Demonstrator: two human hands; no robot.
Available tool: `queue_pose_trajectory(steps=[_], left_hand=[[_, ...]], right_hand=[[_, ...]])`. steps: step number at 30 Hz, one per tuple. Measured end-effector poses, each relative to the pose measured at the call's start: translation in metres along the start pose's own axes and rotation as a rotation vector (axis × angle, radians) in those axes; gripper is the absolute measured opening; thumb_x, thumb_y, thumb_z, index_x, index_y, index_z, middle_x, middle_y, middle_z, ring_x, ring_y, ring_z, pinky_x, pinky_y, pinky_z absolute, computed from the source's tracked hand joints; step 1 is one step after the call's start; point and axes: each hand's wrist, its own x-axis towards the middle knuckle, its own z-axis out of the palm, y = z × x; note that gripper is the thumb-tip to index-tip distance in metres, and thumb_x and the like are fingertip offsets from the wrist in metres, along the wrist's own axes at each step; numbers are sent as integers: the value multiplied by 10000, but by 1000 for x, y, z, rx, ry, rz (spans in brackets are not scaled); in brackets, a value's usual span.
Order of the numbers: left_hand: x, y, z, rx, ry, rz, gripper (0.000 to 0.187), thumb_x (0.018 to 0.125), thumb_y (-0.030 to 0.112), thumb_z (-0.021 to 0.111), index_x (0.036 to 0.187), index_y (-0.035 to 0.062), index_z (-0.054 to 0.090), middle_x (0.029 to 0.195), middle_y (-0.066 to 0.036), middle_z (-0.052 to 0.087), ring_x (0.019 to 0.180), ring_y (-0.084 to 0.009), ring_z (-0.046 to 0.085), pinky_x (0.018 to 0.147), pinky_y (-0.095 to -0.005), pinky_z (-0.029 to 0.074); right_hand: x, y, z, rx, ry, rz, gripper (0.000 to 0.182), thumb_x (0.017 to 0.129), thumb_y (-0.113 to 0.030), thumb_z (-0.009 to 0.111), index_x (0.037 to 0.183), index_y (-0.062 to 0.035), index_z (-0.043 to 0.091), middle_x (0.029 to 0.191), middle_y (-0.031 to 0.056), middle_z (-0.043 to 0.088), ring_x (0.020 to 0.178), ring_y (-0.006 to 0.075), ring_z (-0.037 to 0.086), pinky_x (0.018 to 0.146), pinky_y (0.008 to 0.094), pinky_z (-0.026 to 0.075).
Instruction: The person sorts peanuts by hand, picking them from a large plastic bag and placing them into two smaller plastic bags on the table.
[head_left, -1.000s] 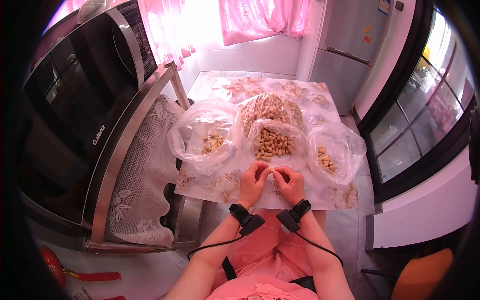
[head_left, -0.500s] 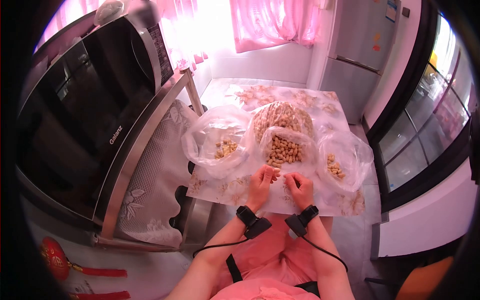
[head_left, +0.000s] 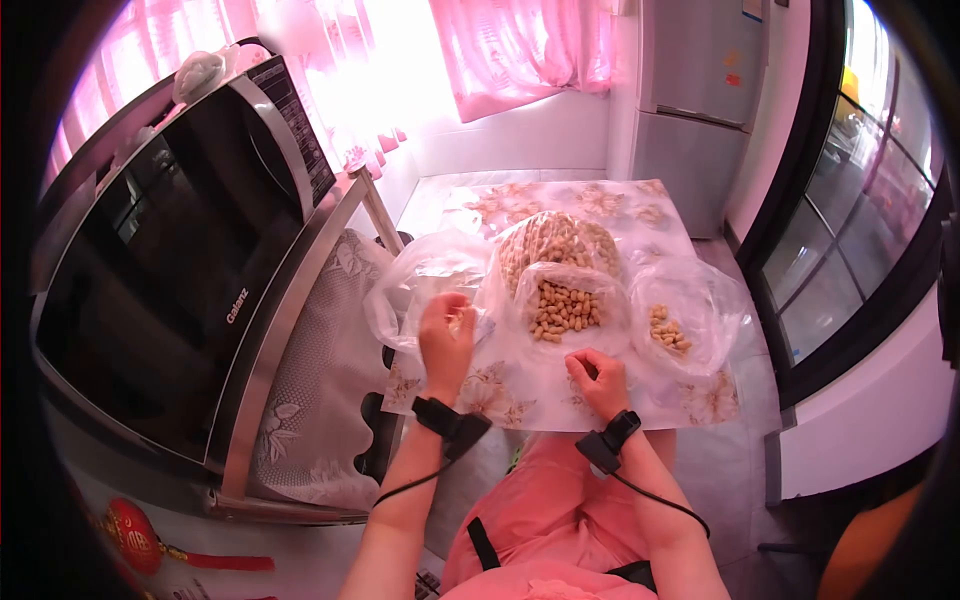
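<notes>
My left hand (head_left: 447, 335) is over the near side of the left plastic bag (head_left: 395, 290), fingers curled; whether anything is between them is too small to tell. My right hand (head_left: 598, 382) hovers above the table's near part, thumb and fingertips pinched together, contents unclear. In front of it stands an open clear bag with peanuts (head_left: 566, 310). Behind that is a large, full bag of peanuts (head_left: 560, 240). The right plastic bag (head_left: 710, 315) holds several peanuts (head_left: 668, 332). Both wrists wear black straps with cables.
A floral cloth (head_left: 700, 398) covers the table. On the left, a black microwave (head_left: 190, 290) stands on a metal-framed rack (head_left: 285, 325). A fridge (head_left: 690, 165) is at the back right, beside a dark-framed glass door (head_left: 835, 250). A red ornament (head_left: 135, 535) lies lower left.
My left hand has moved left, away from my right hand, to the left bag. My right hand has stayed nearly in place. The view has shifted slightly.
</notes>
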Motion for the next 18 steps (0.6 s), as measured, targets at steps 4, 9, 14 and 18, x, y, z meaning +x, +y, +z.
queue_pose_trajectory(steps=[4, 9, 14, 18], left_hand=[[-27, 33, 38, -234, -435, -49, 159, 886, 45, 668, 1042, 19, 650, 982, -116, 676, 902, -273, 663, 831, -393, 520], [-51, 14, 90, -37, -444, 177, 228, 821, 10, 659, 1046, 46, 669, 1022, -130, 660, 1019, -348, 599, 886, -444, 498], [-57, 6, 99, 128, -455, 197, 207, 806, -7, 630, 981, 90, 683, 988, -95, 635, 1015, -324, 577, 859, -430, 493], [-61, 8, 92, 146, -495, 183, 200, 810, -9, 634, 994, 64, 664, 982, -102, 628, 980, -330, 591, 835, -443, 498]], right_hand=[[-1, 4, 3, 33, -2, -18, 177, 928, -177, 711, 939, 0, 717, 754, 66, 706, 652, 117, 653, 622, 276, 516], [0, 3, 2, 56, 5, -8, 172, 922, -168, 714, 946, 2, 713, 759, 72, 708, 653, 126, 657, 626, 282, 520], [0, 0, 0, -20, -18, -48, 146, 932, -139, 705, 961, 4, 712, 754, 45, 711, 678, 86, 649, 634, 258, 518], [-2, -3, 2, 12, -6, -40, 139, 917, -131, 718, 969, -3, 716, 760, 38, 709, 675, 86, 645, 633, 260, 518]])
